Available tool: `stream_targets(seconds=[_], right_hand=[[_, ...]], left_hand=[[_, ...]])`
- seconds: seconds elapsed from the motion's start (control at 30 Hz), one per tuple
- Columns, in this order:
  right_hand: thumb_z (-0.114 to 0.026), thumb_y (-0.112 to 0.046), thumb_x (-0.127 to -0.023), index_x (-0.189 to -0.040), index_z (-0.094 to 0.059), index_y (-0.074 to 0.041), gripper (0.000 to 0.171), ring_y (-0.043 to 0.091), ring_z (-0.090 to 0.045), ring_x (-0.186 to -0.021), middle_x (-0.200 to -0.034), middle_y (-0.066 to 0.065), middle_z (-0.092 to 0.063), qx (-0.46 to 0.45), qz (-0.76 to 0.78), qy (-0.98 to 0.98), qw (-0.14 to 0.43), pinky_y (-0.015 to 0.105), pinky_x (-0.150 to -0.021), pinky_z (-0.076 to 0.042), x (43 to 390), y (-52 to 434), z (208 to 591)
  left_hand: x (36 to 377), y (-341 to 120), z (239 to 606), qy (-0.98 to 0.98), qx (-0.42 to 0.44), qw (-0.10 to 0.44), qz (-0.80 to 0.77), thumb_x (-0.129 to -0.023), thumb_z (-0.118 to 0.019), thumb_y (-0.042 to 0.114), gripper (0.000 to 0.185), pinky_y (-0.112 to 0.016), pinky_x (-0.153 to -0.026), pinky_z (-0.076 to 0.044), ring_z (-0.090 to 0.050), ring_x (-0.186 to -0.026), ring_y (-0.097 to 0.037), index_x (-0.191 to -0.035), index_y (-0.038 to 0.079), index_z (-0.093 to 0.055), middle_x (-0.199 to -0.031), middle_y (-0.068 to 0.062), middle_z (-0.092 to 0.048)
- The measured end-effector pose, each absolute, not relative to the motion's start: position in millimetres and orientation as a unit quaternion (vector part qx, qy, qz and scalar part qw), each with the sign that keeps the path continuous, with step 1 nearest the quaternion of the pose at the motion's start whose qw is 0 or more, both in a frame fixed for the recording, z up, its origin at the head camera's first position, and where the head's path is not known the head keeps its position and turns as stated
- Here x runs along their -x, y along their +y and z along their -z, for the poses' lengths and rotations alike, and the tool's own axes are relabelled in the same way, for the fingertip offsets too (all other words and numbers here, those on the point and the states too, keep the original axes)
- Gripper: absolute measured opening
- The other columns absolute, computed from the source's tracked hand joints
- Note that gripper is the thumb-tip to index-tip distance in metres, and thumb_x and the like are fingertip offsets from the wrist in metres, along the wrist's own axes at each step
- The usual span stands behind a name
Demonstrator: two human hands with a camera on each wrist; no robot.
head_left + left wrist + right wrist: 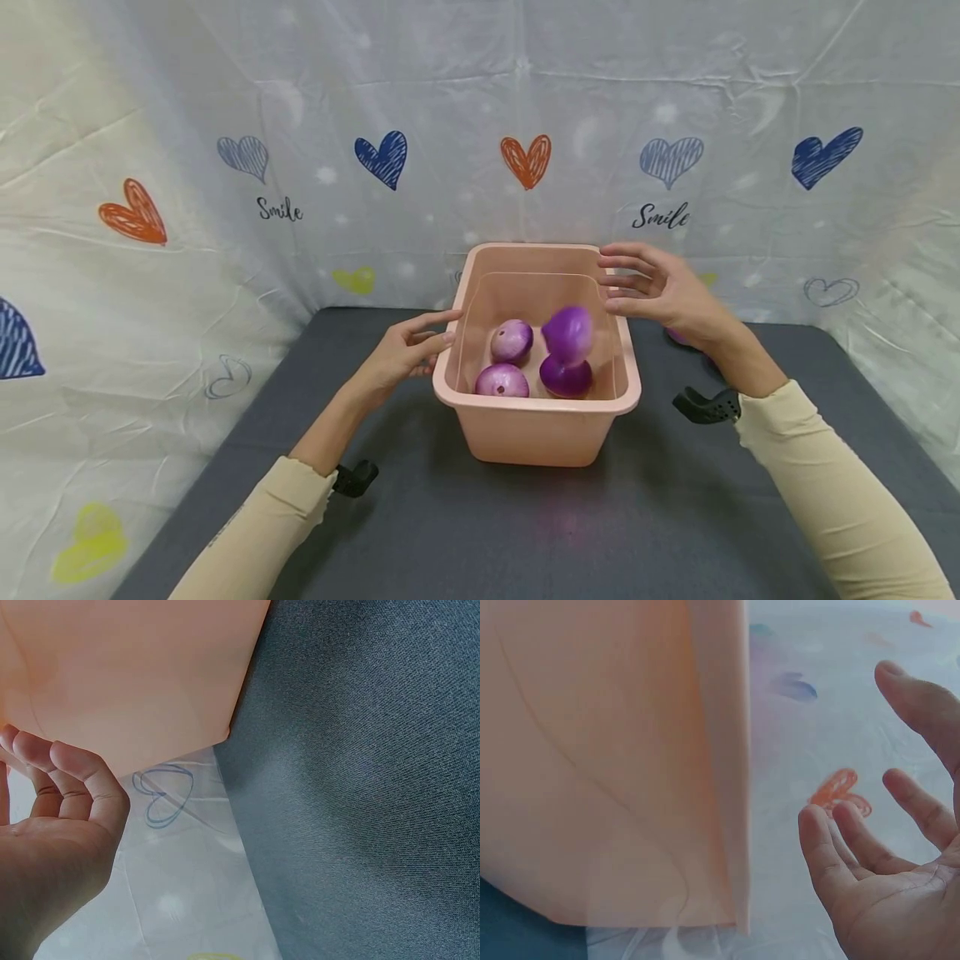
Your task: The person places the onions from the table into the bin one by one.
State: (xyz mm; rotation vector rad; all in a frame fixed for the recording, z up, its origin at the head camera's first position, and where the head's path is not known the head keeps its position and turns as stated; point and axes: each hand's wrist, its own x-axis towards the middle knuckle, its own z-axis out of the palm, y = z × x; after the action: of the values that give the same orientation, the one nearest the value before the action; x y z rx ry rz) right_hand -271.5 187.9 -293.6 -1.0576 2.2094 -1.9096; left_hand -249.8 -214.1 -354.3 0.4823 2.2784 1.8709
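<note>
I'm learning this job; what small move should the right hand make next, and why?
Perhaps reach the right hand toward what looks like another onion on the table: the hand is empty, the tub holds onions, and the left hand is at its rim.

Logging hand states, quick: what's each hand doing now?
Left hand: open, loosely bent, beside the pink tub.
Right hand: open, holding nothing, near the tub's right rim.
</note>
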Motion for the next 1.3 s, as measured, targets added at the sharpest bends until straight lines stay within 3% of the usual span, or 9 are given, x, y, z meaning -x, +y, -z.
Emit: stream_targets(seconds=[0.2, 0.37, 0.47, 0.7, 0.83, 1.3], right_hand=[[-0.070, 0.002, -0.095, -0.145, -0.053, -0.006, 0.054, 0.034, -0.052, -0.130, -0.144, 0.020, -0.049, 0.314, 0.626, 0.713, 0.015, 0.036, -0.095, -0.050, 270.8, 202.1, 300.0], [-0.071, -0.003, -0.096, -0.144, -0.053, -0.005, 0.051, 0.037, -0.051, -0.131, -0.144, 0.016, -0.051, 0.289, 0.608, 0.739, 0.001, 0.033, -0.095, -0.050, 267.5, 217.6, 304.0], [-0.070, -0.005, -0.098, -0.143, -0.054, -0.008, 0.049, 0.034, -0.052, -0.130, -0.143, 0.012, -0.052, 0.270, 0.596, 0.756, -0.005, 0.031, -0.094, -0.050, 263.8, 229.6, 307.3], [-0.070, -0.008, -0.098, -0.142, -0.054, -0.006, 0.047, 0.022, -0.058, -0.124, -0.138, 0.010, -0.056, 0.216, 0.581, 0.784, -0.022, 0.026, -0.092, -0.050, 257.0, 262.8, 317.1], [-0.068, -0.010, -0.100, -0.142, -0.054, -0.005, 0.045, 0.017, -0.059, -0.120, -0.135, 0.007, -0.057, 0.190, 0.575, 0.795, -0.035, 0.023, -0.091, -0.049, 255.5, 285.9, 326.2], [-0.061, 0.002, -0.101, -0.139, -0.057, -0.008, 0.040, 0.008, -0.062, -0.110, -0.126, -0.005, -0.061, 0.142, 0.625, 0.766, -0.052, 0.017, -0.088, -0.048, 251.1, 359.8, 362.0]], left_hand=[[249.7, -212.7, 353.3, 0.761, -0.159, 0.077, -0.625, -0.100, -0.070, 0.032, 0.048, -0.030, -0.062, -0.046, -0.047, -0.075, -0.029, -0.146, 0.023, -0.059, -0.082, -0.015, -0.051], [249.7, -212.5, 352.8, 0.761, -0.158, 0.076, -0.625, -0.100, -0.070, 0.032, 0.048, -0.030, -0.063, -0.046, -0.049, -0.072, -0.021, -0.146, 0.023, -0.060, -0.081, -0.014, -0.052], [249.7, -212.2, 352.8, 0.761, -0.159, 0.075, -0.624, -0.100, -0.070, 0.032, 0.048, -0.028, -0.061, -0.044, -0.048, -0.069, -0.016, -0.146, 0.023, -0.059, -0.078, -0.009, -0.051], [248.8, -212.7, 352.8, 0.763, -0.159, 0.072, -0.622, -0.100, -0.069, 0.029, 0.048, -0.027, -0.059, -0.044, -0.049, -0.070, -0.018, -0.146, 0.020, -0.059, -0.078, -0.014, -0.052], [249.2, -213.2, 352.9, 0.765, -0.159, 0.073, -0.620, -0.101, -0.068, 0.029, 0.048, -0.029, -0.061, -0.046, -0.049, -0.070, -0.018, -0.147, 0.020, -0.058, -0.078, -0.009, -0.054], [249.7, -213.2, 352.0, 0.771, -0.163, 0.076, -0.611, -0.102, -0.066, 0.029, 0.049, -0.032, -0.067, -0.051, -0.053, -0.073, -0.020, -0.149, 0.019, -0.055, -0.088, -0.011, -0.061]])
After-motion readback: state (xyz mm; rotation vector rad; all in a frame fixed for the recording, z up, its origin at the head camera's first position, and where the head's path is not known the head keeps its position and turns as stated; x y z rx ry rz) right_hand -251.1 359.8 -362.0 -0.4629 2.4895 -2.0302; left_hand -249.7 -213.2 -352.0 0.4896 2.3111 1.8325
